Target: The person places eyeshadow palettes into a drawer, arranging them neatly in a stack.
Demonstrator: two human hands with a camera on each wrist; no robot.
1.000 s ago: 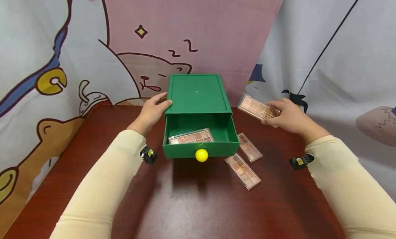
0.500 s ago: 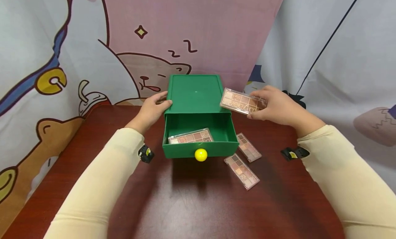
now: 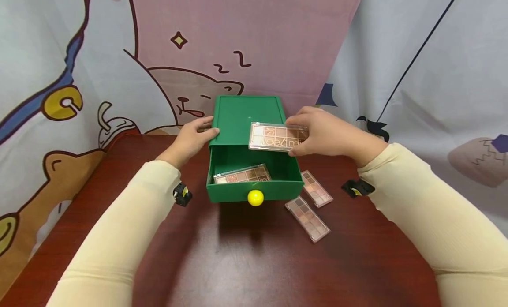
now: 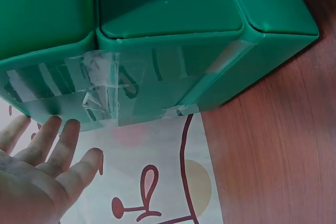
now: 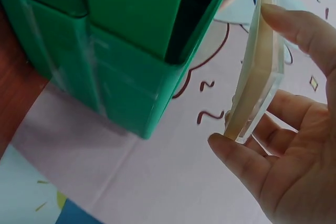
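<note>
A green drawer box [image 3: 238, 105] stands on the table, its top drawer [image 3: 226, 193] pulled out by a round yellow knob [image 3: 255, 197]. Inside the drawer lies an eyeshadow palette [image 3: 243, 174], partly hidden by the front panel. My right hand [image 3: 329, 132] pinches another eyeshadow palette [image 3: 267, 137] by its right end, above the drawer opening; in the right wrist view this palette [image 5: 258, 72] shows edge-on between thumb and fingers. My left hand [image 3: 192, 140] rests at the box's left side. The left wrist view shows its fingers [image 4: 68, 140] spread and mostly straight.
Two more palettes, one farther back [image 3: 316, 189] and one nearer [image 3: 307, 219], lie on the reddish-brown table [image 3: 238, 271] right of the drawer. Clear tape [image 4: 102, 87] runs along the box's side. A printed cartoon cloth [image 3: 278, 42] hangs close behind the box.
My right hand has carried its palette leftward from beside the box to over the drawer, turning it nearly level. My left hand has stayed at the box.
</note>
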